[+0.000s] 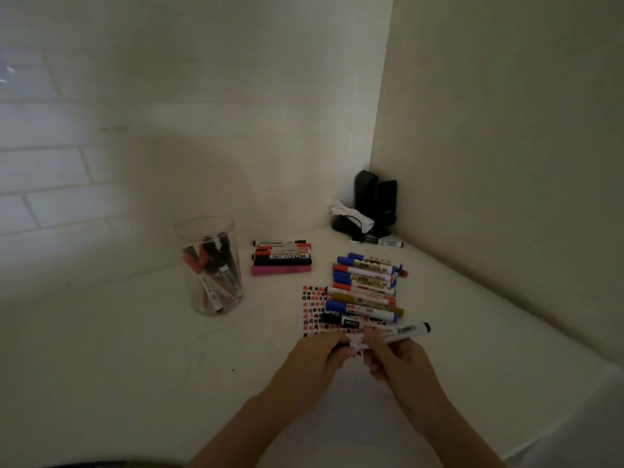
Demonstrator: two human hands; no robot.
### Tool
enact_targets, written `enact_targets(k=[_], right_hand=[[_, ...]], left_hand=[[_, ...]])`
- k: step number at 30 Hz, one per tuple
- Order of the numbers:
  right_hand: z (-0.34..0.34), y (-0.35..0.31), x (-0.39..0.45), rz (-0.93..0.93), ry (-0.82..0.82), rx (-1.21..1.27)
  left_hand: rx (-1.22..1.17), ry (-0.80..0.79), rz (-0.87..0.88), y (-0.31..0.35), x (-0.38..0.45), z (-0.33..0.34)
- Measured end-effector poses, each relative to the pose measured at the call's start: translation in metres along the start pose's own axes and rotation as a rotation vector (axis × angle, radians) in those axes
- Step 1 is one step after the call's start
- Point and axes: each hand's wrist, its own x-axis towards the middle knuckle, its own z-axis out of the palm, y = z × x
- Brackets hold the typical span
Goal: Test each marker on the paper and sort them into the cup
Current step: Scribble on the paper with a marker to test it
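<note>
Both hands meet low centre over the white desk (135, 349). Right hand (395, 359) grips a white-barrelled marker (401, 331); its fingers (374, 342) curl round the barrel, dark end cap pointing out to the right past them. Left hand (317, 359) has fingers (337, 349) curled on the marker's other end, something dark between them, likely the cap; cannot tell if it is on or off.

Just beyond the fingertips lies the paper (314, 312), covered in red and black test scribbles. A row of markers (364, 288), blue, red, gold and black caps, lies side by side on the paper's right part and past it, right above the fingers.

Clear cup (211, 265) stands well to the left of the fingers and farther back, upright, with red and black markers inside, tips down. Between cup and row, a small stack of markers (282, 258) with a pink one at the front.

Far back in the corner a black stand (374, 204) with a white crumpled thing (351, 214) against it, one lone marker (385, 243) in front.
</note>
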Motion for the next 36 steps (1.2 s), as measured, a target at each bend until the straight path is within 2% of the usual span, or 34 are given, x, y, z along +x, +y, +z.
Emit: enact_targets(k=[5,9,11,12,15,16,19,21,23,26,30,35,36], right_hand=[[-0.002,-0.001,-0.008,-0.059,-0.020,-0.035],[0.001,-0.002,-0.007,-0.077,-0.029,-0.024],[0.003,-0.006,-0.008,-0.079,-0.060,0.010],[0.004,-0.007,-0.009,-0.068,-0.094,0.061],[0.005,-0.009,-0.014,0.113,-0.253,0.319],[0.005,-0.010,-0.017,0.161,-0.302,0.339],[0.004,-0.009,-0.018,0.164,-0.358,0.108],[0.011,-0.011,-0.017,0.141,-0.379,-0.073],[0.020,-0.018,-0.018,0.090,-0.398,-0.213],[0.026,-0.026,-0.018,-0.003,-0.415,-0.281],[0.028,-0.025,-0.021,-0.127,-0.362,-0.362],[0.028,-0.019,-0.017,-0.337,-0.193,-0.559],[0.024,-0.018,-0.018,-0.370,-0.172,-0.615]], left_hand=[[-0.113,-0.196,-0.079,0.004,0.000,-0.017],[-0.208,-0.240,-0.159,0.003,0.001,-0.022],[-0.298,-0.191,-0.208,0.002,0.000,-0.023],[-0.427,-0.128,-0.273,0.002,-0.002,-0.024],[-1.025,0.113,-0.575,-0.004,-0.004,-0.029],[-1.123,0.179,-0.630,-0.006,-0.005,-0.032],[-1.050,0.228,-0.655,-0.007,-0.007,-0.037],[-0.862,0.179,-0.600,0.001,-0.008,-0.038],[-0.788,0.092,-0.538,0.006,-0.008,-0.037],[-1.001,0.047,-0.483,0.014,-0.007,-0.044],[-1.086,0.163,-0.400,0.016,-0.009,-0.046],[-1.210,0.251,-0.482,0.029,-0.005,-0.032],[-1.148,0.271,-0.516,0.024,-0.003,-0.033]])
